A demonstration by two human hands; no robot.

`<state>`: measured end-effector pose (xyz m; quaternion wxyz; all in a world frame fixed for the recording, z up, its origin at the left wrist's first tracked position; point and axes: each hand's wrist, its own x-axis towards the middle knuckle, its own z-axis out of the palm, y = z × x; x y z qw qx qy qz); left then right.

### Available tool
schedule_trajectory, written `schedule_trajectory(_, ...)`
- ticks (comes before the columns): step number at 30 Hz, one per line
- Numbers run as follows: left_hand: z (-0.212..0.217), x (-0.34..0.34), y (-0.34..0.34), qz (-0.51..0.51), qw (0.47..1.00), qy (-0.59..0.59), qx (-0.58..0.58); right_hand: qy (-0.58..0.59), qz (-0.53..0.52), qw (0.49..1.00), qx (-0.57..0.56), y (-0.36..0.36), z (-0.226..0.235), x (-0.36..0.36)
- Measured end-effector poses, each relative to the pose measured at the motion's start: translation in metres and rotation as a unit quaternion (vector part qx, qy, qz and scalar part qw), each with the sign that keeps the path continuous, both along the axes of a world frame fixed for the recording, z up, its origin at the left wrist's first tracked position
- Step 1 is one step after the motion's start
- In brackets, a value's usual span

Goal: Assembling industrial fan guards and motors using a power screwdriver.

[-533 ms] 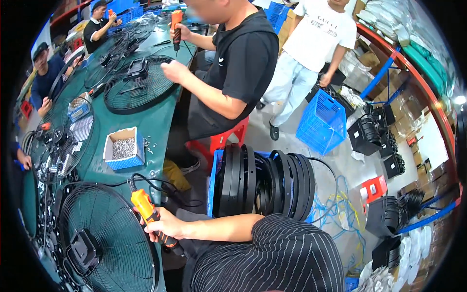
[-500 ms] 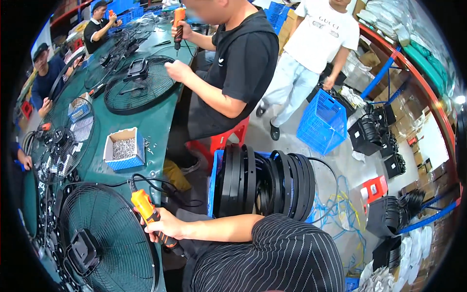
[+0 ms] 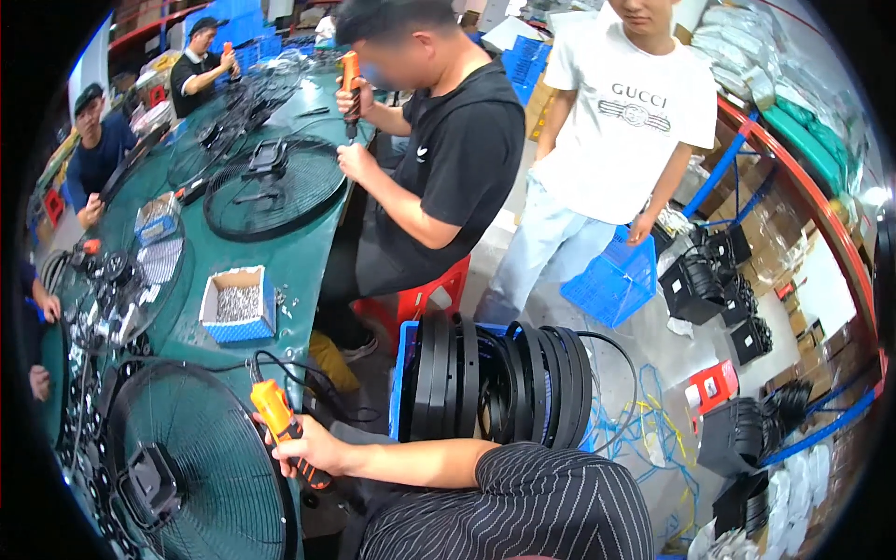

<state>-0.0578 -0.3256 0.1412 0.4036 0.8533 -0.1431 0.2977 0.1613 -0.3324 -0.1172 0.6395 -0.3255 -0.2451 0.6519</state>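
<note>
Right now my right hand (image 3: 313, 450) is closed tight around the black grip of an orange electric screwdriver (image 3: 273, 409). Its body slants up and away from my knuckles, and its black cord (image 3: 308, 383) loops off over the edge of the green table (image 3: 299, 261). My left hand is out of view. The screwdriver hangs just beside the rim of a round black fan grille (image 3: 215, 476) that lies flat on the table in front of me, with a black block at its middle. I cannot tell whether the tool's tip touches anything. Farther along the table sits a small blue and white box of screws (image 3: 238, 303), and beyond it is a second grille (image 3: 275, 187), where a person in a black shirt (image 3: 462, 159) holds up another orange screwdriver. Close by my arm, on the floor side, a blue crate (image 3: 403, 373) holds black rings (image 3: 495, 383) standing on edge — packed close together. A person in a white shirt (image 3: 625, 121) stands farther off, next to a blue basket (image 3: 611, 280).
</note>
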Motion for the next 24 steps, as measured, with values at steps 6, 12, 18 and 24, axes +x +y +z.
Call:
schedule_trajectory(6, -0.145, 0.002, -0.051, 0.33, 0.907, 0.089, -0.245, -0.024, -0.032, 0.998, -0.054, -0.022, 0.033, 0.014)
schedule_trajectory(12, -0.211, -0.012, -0.098, 0.426, 0.755, 0.171, -0.468, 0.1, -0.078, 0.989, 0.079, -0.056, 0.091, 0.031)
schedule_trajectory(18, -0.224, -0.021, -0.099, 0.377, 0.781, 0.152, -0.475, 0.162, -0.103, 0.963, 0.187, -0.06, 0.119, 0.011)
schedule_trajectory(24, -0.21, -0.024, -0.1, 0.378, 0.755, 0.198, -0.497, 0.147, -0.101, 0.967, 0.18, -0.062, 0.121, 0.009)
